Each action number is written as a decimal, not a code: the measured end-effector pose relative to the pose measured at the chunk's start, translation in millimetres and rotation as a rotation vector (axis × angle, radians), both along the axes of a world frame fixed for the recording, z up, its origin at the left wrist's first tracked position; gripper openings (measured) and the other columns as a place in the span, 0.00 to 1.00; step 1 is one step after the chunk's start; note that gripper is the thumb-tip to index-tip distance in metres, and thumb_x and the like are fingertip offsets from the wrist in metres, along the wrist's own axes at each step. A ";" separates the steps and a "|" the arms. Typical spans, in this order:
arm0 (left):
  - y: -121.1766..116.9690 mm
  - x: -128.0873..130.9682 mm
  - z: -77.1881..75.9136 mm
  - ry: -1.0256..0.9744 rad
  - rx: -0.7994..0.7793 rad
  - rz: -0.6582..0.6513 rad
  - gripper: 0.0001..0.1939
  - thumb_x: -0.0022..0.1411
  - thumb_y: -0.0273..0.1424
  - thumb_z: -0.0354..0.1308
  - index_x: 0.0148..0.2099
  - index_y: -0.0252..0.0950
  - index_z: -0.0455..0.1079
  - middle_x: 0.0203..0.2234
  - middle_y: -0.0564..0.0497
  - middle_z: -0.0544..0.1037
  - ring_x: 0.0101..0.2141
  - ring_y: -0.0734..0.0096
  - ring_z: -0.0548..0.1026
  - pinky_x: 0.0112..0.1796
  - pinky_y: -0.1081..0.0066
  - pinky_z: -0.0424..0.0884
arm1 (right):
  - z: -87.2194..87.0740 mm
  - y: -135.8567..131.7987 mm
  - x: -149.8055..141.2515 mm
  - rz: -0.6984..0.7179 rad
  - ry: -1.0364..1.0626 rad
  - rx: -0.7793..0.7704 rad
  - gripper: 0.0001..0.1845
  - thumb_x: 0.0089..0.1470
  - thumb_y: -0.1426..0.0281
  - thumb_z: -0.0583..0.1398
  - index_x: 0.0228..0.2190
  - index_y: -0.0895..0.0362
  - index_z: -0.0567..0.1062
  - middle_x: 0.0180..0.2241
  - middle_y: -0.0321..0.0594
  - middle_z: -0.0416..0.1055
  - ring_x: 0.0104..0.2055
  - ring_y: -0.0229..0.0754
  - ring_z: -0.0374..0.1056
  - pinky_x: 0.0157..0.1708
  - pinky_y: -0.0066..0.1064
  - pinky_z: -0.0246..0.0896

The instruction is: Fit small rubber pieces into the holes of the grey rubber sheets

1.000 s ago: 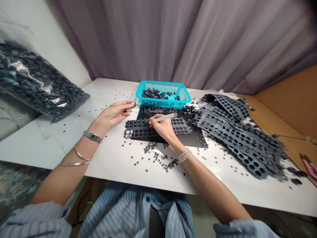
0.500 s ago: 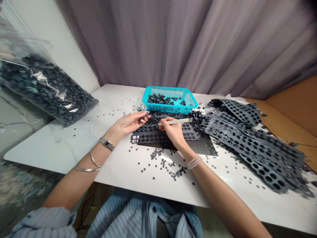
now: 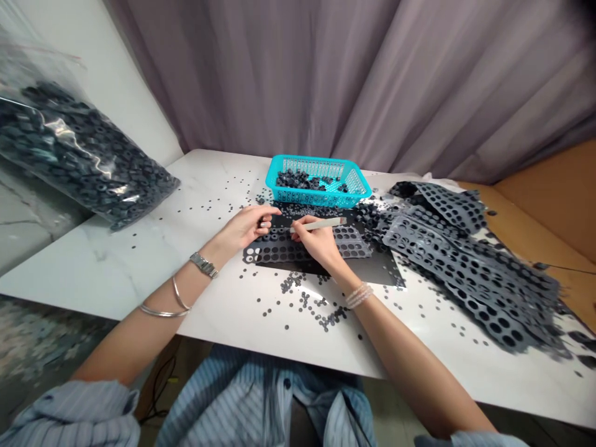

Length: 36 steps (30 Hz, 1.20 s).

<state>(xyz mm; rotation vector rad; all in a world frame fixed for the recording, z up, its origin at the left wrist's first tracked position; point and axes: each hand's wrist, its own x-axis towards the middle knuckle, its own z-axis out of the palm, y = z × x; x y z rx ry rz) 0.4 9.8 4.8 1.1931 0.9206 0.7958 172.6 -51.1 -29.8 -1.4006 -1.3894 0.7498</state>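
Observation:
My right hand [image 3: 317, 239] is wrapped round a pale pen-like tool [image 3: 326, 223], whose darker back end points to the right. Its working tip is hidden among my fingers, over a dark rubbery strip [image 3: 274, 254] punched with rows of round holes. Some holes at the strip's far left side still have ring-like pieces in them. Just beyond the strip's left end is my left hand [image 3: 249, 226], its index finger stretched to the right and the other fingers curled in. Whatever those curled fingers hold, if anything, is hidden. Under the strip lies a black mat [image 3: 379, 273].
A turquoise basket [image 3: 321, 197] with small black pieces stands behind the mat. Perforated sheets [image 3: 465, 279] are heaped at the right. A clear bag of black pieces [image 3: 88, 158] leans at the left. Small dark discs [image 3: 333, 318] are scattered across the white table [image 3: 209, 310].
Half a second ago a small black piece showed at my left fingertips; now none is visible there and the fingers have curled. My right hand keeps the tool over the strip. The view has shifted slightly.

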 end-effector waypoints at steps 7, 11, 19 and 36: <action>-7.1 6.0 -14.6 0.798 0.870 -0.064 0.08 0.52 0.30 0.62 0.37 0.39 0.77 0.33 0.48 0.78 0.35 0.62 0.72 0.38 0.65 0.65 | 8.7 -3.7 -4.3 0.010 -0.133 0.031 0.12 0.54 0.67 0.56 0.21 0.56 0.72 0.20 0.36 0.73 0.23 0.37 0.68 0.27 0.26 0.59; -5.9 10.0 -20.0 0.922 0.936 -0.114 0.10 0.55 0.28 0.58 0.40 0.37 0.77 0.36 0.45 0.78 0.37 0.59 0.72 0.39 0.64 0.65 | 9.5 -3.6 -8.4 -0.009 -0.224 0.049 0.13 0.55 0.69 0.56 0.20 0.56 0.71 0.20 0.36 0.72 0.23 0.38 0.66 0.25 0.27 0.56; -7.6 1.9 4.4 0.728 0.850 -0.303 0.06 0.56 0.25 0.58 0.32 0.37 0.77 0.24 0.54 0.74 0.27 0.72 0.68 0.32 0.70 0.62 | 7.3 -2.9 -13.6 -0.036 -0.320 0.071 0.10 0.54 0.73 0.55 0.22 0.55 0.71 0.21 0.37 0.72 0.23 0.38 0.66 0.25 0.28 0.54; 1.2 -4.7 7.5 -0.389 -0.368 0.032 0.06 0.61 0.19 0.56 0.37 0.31 0.72 0.37 0.41 0.76 0.35 0.73 0.75 0.31 0.77 0.74 | -7.1 0.5 26.3 -0.126 0.303 -0.109 0.07 0.49 0.65 0.58 0.24 0.55 0.70 0.17 0.34 0.71 0.21 0.40 0.72 0.26 0.32 0.73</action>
